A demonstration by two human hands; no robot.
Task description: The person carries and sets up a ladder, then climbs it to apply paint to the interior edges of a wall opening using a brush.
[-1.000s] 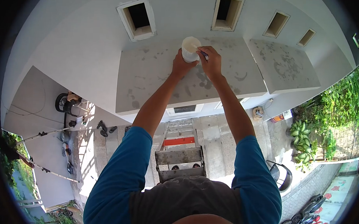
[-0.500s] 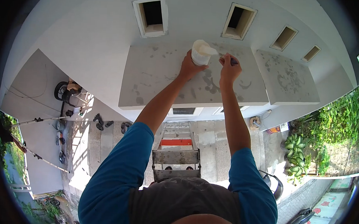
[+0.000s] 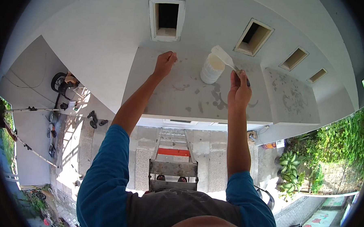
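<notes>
My right hand point(image 3: 240, 89) grips the handle of a paintbrush point(image 3: 225, 57), its white, coated bristles over the mouth of a white ribbed tub point(image 3: 212, 70). The tub stands upright on a grey concrete ledge point(image 3: 166, 100) marked with dark damp blotches. To the left of the tub, my left hand point(image 3: 165, 65) is curled closed above the ledge near the wall, apart from the tub and with nothing showing in its fingers.
Small framed openings point(image 3: 166, 20) line the white wall point(image 3: 210, 17) behind the ledge. Beneath me is a wooden ladder point(image 3: 173, 168), with feet on its step. Sandals point(image 3: 92, 119) lie on the paved floor far below; leafy plants point(image 3: 289, 167) grow at the right.
My left hand has let go of the tub and moved left, its fingers curled. The tub now stands on the ledge. The brush has lifted at the tub's mouth.
</notes>
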